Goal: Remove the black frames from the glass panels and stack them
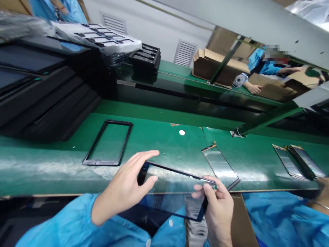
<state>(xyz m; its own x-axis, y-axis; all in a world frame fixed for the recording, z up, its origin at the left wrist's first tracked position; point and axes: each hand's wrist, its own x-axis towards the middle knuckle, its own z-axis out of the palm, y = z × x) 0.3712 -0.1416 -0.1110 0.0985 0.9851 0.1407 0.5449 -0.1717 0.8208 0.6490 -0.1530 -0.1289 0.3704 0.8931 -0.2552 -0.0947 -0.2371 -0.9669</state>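
A clear glass touch panel (169, 195) with a black border is tilted over the table's front edge. My right hand (218, 206) pinches its right end between thumb and fingers; some fingertips show through the glass. At the left end, my left hand (125, 185) has its fingers stretched out above the border and its thumb apart in front of the glass. Whether it touches the panel I cannot tell. To the left lies an empty black frame (125, 140) on the green table. Another glass panel (221, 163) with a small orange connector lies behind my right hand.
Black trays (51, 103) are stacked high at left. More panels (290, 161) lie at right, near a co-worker's blue sleeve (285, 216). A green post (269, 118) and a shelf stand behind the table (159, 137). Across it, another person's hand (253, 88) touches cardboard.
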